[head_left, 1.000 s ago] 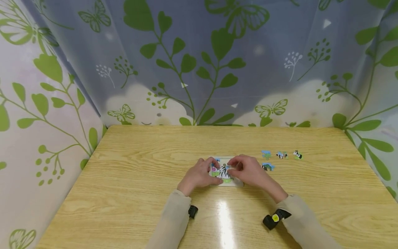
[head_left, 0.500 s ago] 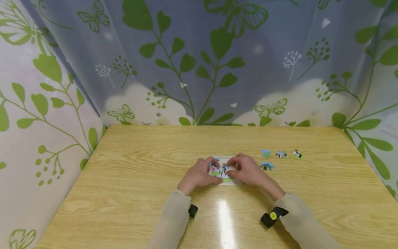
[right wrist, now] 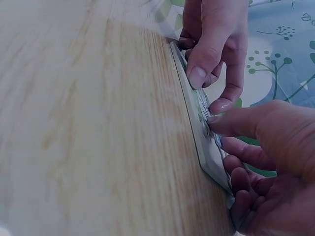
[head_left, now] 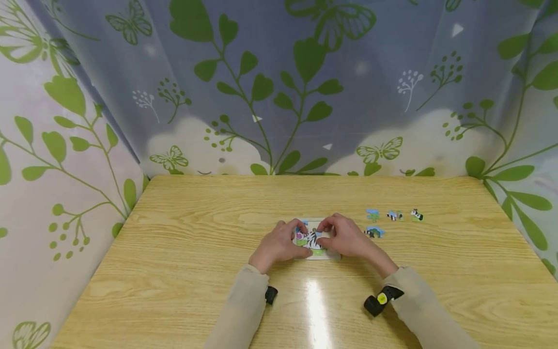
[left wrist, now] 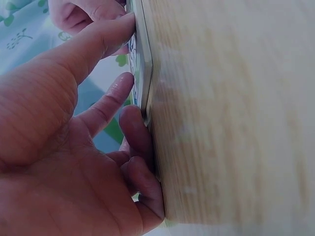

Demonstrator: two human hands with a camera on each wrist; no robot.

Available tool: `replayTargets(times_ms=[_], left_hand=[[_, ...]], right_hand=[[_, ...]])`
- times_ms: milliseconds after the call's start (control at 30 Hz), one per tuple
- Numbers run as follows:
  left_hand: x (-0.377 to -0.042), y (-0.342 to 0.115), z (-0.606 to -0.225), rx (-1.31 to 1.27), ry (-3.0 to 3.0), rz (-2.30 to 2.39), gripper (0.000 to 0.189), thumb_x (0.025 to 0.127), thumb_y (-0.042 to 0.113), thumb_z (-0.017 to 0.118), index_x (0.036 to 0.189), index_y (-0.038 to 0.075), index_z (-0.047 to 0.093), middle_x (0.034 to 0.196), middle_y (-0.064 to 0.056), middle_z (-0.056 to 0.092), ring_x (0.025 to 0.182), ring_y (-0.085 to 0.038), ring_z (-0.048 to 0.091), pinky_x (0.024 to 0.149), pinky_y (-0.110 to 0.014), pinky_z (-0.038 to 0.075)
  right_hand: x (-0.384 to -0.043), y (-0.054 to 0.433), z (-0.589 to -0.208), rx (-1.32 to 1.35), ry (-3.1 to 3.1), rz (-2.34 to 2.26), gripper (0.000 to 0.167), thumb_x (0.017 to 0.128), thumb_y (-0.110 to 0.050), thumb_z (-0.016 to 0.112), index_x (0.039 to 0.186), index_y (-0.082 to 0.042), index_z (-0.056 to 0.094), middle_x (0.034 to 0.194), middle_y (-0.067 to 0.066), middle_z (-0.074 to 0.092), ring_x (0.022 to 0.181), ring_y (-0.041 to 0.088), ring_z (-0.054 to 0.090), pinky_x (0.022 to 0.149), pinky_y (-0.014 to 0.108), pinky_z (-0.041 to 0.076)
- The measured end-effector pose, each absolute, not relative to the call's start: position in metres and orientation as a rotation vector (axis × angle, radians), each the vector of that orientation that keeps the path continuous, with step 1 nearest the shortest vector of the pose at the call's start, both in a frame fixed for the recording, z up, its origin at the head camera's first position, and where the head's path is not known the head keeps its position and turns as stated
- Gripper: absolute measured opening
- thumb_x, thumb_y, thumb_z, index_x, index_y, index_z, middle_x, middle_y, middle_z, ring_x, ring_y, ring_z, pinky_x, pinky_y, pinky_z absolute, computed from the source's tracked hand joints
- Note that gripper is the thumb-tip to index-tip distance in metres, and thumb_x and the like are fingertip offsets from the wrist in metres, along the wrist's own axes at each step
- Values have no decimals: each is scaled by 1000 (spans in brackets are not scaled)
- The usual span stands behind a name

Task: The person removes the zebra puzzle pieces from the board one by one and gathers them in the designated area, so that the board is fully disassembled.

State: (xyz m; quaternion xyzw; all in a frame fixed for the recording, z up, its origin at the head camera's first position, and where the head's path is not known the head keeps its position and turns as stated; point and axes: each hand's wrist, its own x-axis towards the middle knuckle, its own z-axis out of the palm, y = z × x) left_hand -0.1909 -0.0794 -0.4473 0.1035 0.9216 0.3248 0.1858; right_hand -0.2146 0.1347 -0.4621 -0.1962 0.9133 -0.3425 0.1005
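Observation:
A small puzzle board (head_left: 328,256) with a pale frame lies flat on the table, bearing assembled zebra pieces (head_left: 312,242). My left hand (head_left: 278,243) spans the board's left part; its thumb and index finger are extended and their tips press on the surface. In the left wrist view its other fingers (left wrist: 135,130) bend beside the board edge. From the right, my right hand (head_left: 347,237) pinches a small puzzle piece (head_left: 318,234) at the zebra's back between thumb and index fingertip. Those fingertips largely cover the piece. Its remaining fingers (right wrist: 240,179) curl by the board's edge.
Several loose jigsaw pieces lie right of the board: a blue-green one (head_left: 372,215), a black-and-white one (head_left: 394,216), a cow one (head_left: 417,215) and a dark green one (head_left: 375,232). A patterned curtain (head_left: 279,87) stands behind the wooden table (head_left: 196,208).
My right hand has shifted slightly left and away from me, its thumb and index finger closing in on the zebra pieces. The left hand stays in place on the board.

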Motion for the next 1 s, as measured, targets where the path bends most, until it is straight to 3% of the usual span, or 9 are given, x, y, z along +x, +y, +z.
replayTargets(times_ms=[333, 733, 1000], left_hand=[[-191, -79, -447, 281, 2602, 897, 42, 86, 39, 80, 121, 26, 59, 102, -5, 50, 84, -21, 48, 67, -33, 37], [-188, -77, -444, 243, 2597, 918, 42, 86, 37, 81, 120, 24, 60, 103, -5, 50, 82, -21, 49, 66, -34, 37], [-188, -76, -444, 237, 2607, 915, 41, 86, 37, 81, 119, 24, 61, 103, -5, 51, 83, -21, 49, 67, -34, 38]], right_hand=[[-216, 136, -463, -594, 2693, -1021, 20, 88, -20, 79, 104, -9, 74, 98, 8, 61, 77, 16, 50, 68, 30, 42], [-218, 131, -459, -610, 2689, -982, 19, 87, -19, 78, 100, -7, 70, 102, 9, 61, 90, 20, 54, 79, 34, 44], [-217, 131, -459, -576, 2678, -985, 19, 88, -20, 77, 101, -8, 69, 102, 9, 61, 90, 19, 54, 79, 33, 44]])
